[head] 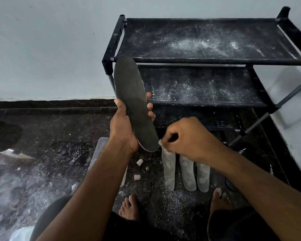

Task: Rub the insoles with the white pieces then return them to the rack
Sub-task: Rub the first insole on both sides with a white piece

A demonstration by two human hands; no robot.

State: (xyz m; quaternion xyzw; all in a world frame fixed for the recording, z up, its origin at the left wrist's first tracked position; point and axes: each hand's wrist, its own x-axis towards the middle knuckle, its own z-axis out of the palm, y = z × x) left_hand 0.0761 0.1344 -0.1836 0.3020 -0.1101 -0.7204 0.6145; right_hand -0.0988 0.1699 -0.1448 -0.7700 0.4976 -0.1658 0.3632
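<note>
Left hand point(123, 126) gripping dark insole point(134, 105), right hand point(186, 136) pinching white piece point(161, 143) — three whitened insoles point(186, 171), rack point(207, 61) beyond

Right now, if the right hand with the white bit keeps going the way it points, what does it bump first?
Probably the dark insole: the right hand points its white piece leftward at the insole's near end, almost touching; depth is unclear.

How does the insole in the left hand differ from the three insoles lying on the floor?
The held insole is dark and nearly clean; the floor insoles are coated white. The left hand keeps the held one raised and tilted toward the rack; the floor insoles lie flat, side by side. All share the same elongated foot shape.
</note>
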